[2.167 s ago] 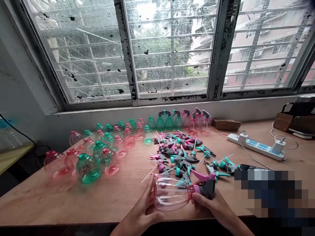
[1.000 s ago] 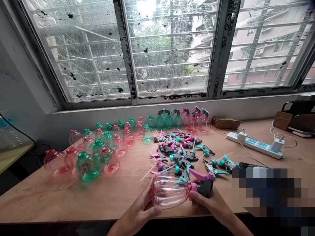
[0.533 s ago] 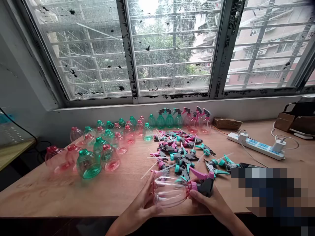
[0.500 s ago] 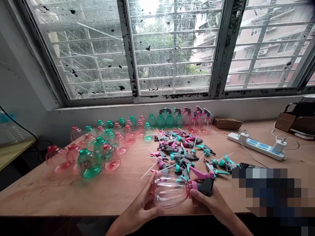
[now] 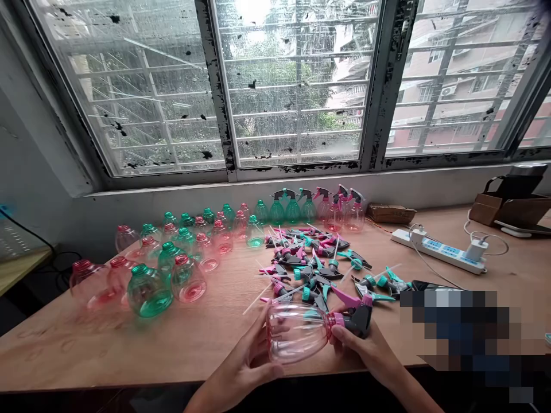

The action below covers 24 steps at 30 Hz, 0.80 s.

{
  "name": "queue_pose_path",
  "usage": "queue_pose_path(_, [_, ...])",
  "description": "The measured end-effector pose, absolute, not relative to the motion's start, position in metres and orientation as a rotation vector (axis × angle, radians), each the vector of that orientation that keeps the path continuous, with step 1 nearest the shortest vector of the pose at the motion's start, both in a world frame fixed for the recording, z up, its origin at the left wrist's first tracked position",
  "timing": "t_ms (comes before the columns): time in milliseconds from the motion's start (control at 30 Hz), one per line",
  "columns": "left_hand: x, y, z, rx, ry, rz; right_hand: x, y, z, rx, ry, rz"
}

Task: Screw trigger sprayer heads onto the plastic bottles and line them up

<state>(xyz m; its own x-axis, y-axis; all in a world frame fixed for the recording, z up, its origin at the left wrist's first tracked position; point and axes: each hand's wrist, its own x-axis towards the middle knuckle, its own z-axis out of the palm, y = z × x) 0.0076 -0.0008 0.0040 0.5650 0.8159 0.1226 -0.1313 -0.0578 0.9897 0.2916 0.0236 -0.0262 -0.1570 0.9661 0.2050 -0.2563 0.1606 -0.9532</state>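
A clear pink spray bottle (image 5: 297, 334) lies sideways between my hands over the table's near edge, its pink-and-black trigger head (image 5: 356, 316) pointing right. My left hand (image 5: 247, 355) cups the bottle's base end, thumb below and fingers behind it. At the neck, my right hand (image 5: 361, 344) grips the pink collar with the thumb in front; its other fingers are partly hidden. Just beyond lies a heap of loose trigger sprayers (image 5: 316, 269), pink, teal and black, with thin white tubes.
Open pink and green bottles (image 5: 150, 295) stand in a group at the left. Several bottles with trigger heads (image 5: 291, 209) line the back by the window. To the right are a white power strip (image 5: 439, 252), a cardboard package (image 5: 391, 214) and a brown box (image 5: 508, 209).
The camera view has shifted slightly, so the scene sits a little further left. Both hands keep hold of the spray bottle, with hardly any movement; the left fingers look slightly looser.
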Motion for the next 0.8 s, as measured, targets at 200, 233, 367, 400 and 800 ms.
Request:
queue_pose_path(200, [0.0093, -0.0014, 0.0051, 1.453, 0.681, 0.882, 0.2916, 0.0232, -0.0238, -0.797, -1.214, 1.347])
queue_pose_path(233, [0.009, -0.0013, 0.0043, 1.436, 0.692, 0.874, 0.2918, 0.0234, -0.0238, -0.792, -1.228, 1.35])
queue_pose_path(367, [0.0059, -0.0007, 0.0006, 1.371, 0.693, 0.847, 0.2927, 0.0244, -0.0255, -0.788, -1.272, 1.336])
queue_pose_path(400, [0.0052, -0.0006, 0.0003, 1.37, 0.688, 0.849, 0.2929, 0.0246, -0.0259, -0.787, -1.274, 1.332])
queue_pose_path(800, [0.0041, 0.0014, -0.0036, 1.448, 0.698, 0.877, 0.2921, 0.0241, -0.0274, -0.791, -1.233, 1.332])
